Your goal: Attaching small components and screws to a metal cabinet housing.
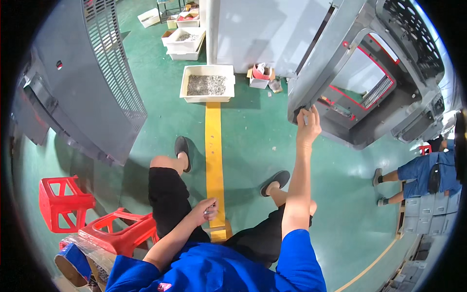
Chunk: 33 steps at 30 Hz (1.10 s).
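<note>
Right hand at edge of grey frame, left hand curled on small piece

Far left: big grey panel (73, 92) with slotted vent, leaning in at a tilt. Below it, two red stools (54, 204), one just beside the other; wrapped carton, blue on one side (74, 258), at bottom left.

Left of middle: left hand (204, 212), above the lap, fingers curled in on a small shiny piece (210, 210); looks metallic, exact kind too small to tell. Probably light, hard, easy to drop; fingertip pinch suits it.

Middle: yellow floor stripe (213, 146) on green floor (248, 131). White bin (206, 99) at its far end, heaped with small metallic bits (206, 84). More white bins behind; small carton (258, 83) with red and white stuff, right of the bin.

Right of middle: right hand (308, 125), arm stretched out, fingers bunched narrow at the near lower corner of the large grey frame (332, 62). Can't tell if they pinch the edge or hold a small part there.

Frame fills upper right, window opening, red-edged inside. What supports it isn't clear. Likely stiff, bulky, awkward one-handed; smooth faces may slip, so best held by opposite edges or the opening's rim.

Far right: co-worker in blue (428, 170), near stacked grey boxes (425, 211).
</note>
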Motion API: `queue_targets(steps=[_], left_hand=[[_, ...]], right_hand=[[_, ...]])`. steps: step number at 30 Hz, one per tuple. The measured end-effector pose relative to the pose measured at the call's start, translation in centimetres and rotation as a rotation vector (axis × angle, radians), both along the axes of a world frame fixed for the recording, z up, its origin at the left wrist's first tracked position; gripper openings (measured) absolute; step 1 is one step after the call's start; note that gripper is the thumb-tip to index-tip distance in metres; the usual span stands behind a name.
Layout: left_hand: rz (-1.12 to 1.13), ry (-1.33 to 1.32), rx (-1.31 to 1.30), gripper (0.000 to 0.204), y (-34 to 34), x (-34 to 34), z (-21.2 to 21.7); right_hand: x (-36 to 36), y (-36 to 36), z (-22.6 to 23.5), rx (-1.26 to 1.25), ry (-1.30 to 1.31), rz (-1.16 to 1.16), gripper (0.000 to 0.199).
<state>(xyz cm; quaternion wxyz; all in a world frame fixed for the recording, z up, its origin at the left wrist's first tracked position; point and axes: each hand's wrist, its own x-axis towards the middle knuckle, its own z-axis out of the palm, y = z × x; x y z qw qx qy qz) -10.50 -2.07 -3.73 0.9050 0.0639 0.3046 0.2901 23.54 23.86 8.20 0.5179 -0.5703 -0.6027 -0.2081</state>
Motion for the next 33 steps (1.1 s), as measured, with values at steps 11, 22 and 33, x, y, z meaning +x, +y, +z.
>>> queue_targets(steps=[11, 22, 33], left_hand=[[-0.001, 0.012, -0.012, 0.023, 0.1, 0.5, -0.5], [0.023, -0.089, 0.026, 0.027, 0.4, 0.9, -0.7], [-0.009, -0.182, 0.029, 0.025, 0.6, 0.7, 0.3]], right_hand=[[-3.8, 1.6, 0.2, -0.035, 0.240, 0.102, 0.009], [-5.1, -3.6, -0.5, 0.011, 0.212, 0.071, 0.009], [-5.9, -11.4, -0.7, 0.091, 0.261, -0.045, 0.007]])
